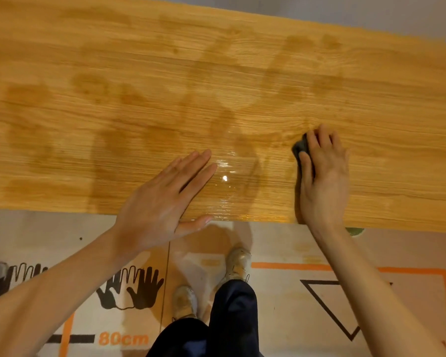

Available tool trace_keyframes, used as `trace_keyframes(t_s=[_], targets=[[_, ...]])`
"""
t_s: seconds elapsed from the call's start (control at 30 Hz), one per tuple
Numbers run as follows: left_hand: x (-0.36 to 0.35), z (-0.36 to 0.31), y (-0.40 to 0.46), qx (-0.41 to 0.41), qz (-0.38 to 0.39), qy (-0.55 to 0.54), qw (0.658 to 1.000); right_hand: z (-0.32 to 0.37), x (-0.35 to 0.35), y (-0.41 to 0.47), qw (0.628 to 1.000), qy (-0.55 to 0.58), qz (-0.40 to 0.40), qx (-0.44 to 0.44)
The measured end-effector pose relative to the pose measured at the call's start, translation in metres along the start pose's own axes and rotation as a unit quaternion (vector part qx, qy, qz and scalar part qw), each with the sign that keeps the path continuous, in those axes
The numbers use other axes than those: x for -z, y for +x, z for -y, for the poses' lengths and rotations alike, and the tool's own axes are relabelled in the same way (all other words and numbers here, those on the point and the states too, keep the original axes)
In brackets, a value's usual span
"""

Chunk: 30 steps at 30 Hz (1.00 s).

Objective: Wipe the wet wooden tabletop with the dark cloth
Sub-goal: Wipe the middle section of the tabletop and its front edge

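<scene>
Nearest the camera, the person's dark navy trouser legs (pixel 232 318) and two pale, worn shoes (pixel 238 261) stand on a light printed floor sheet (pixel 281 305), which carries black hand outlines (pixel 137 287), an orange "80cm" marking (pixel 123 339), an orange rectangular border line (pixel 289 265) and a black triangle outline (pixel 327 307). Both bare forearms extend forward from the lower corners of the view toward the wide, light-brown wood-grain tabletop (pixel 139 73). The left hand (pixel 162 202) lies flat at the near edge of the tabletop, fingers straight and held together, pointing up and to the right, thumb spread along the table edge; it holds nothing. Just beyond its fingertips, a glossy wet patch (pixel 225 176) reflects a bright point of light. To the right, the right hand (pixel 322 176) presses down on the small dark cloth (pixel 301 148), with the fingers curved over it and the thumb against its left side; only the left portion of the cloth is visible beside the fingers, in contact with the wood, a short way in from the near edge. Farther across the tabletop, darker damp streaks (pixel 242 81) and blotches spread over the middle and left areas, extending toward the far edge. Beyond that edge, a grey surface (pixel 371 11) is visible.
</scene>
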State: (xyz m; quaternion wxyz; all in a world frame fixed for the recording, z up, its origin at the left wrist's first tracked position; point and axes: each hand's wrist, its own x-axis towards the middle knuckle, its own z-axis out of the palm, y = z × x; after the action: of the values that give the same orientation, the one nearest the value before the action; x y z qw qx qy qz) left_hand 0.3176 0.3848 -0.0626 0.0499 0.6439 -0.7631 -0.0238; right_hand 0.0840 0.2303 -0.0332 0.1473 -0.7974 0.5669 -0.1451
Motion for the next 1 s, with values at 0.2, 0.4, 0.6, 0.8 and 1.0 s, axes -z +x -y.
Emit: trace_keyframes(t_s=[0.2,0.4,0.6,0.8,1.0], targets=[[-0.002,0.002,0.002,-0.001,-0.005,-0.032,0.999,0.003,0.009,-0.078,0.977,0.002,0.125,0.170],[-0.003,0.004,0.002,0.005,-0.006,-0.063,0.998,0.023,-0.011,0.030,0.991,0.013,0.077,0.110],[-0.002,0.003,0.003,0.011,0.004,-0.054,0.998,0.011,-0.005,-0.058,0.968,0.070,0.126,0.205],[0.001,0.002,0.004,0.027,0.002,-0.050,0.998,0.026,-0.013,-0.013,0.952,0.012,0.135,0.276],[0.003,-0.001,0.004,0.028,0.001,-0.051,0.998,0.048,-0.026,0.008,0.970,-0.014,0.112,0.216]])
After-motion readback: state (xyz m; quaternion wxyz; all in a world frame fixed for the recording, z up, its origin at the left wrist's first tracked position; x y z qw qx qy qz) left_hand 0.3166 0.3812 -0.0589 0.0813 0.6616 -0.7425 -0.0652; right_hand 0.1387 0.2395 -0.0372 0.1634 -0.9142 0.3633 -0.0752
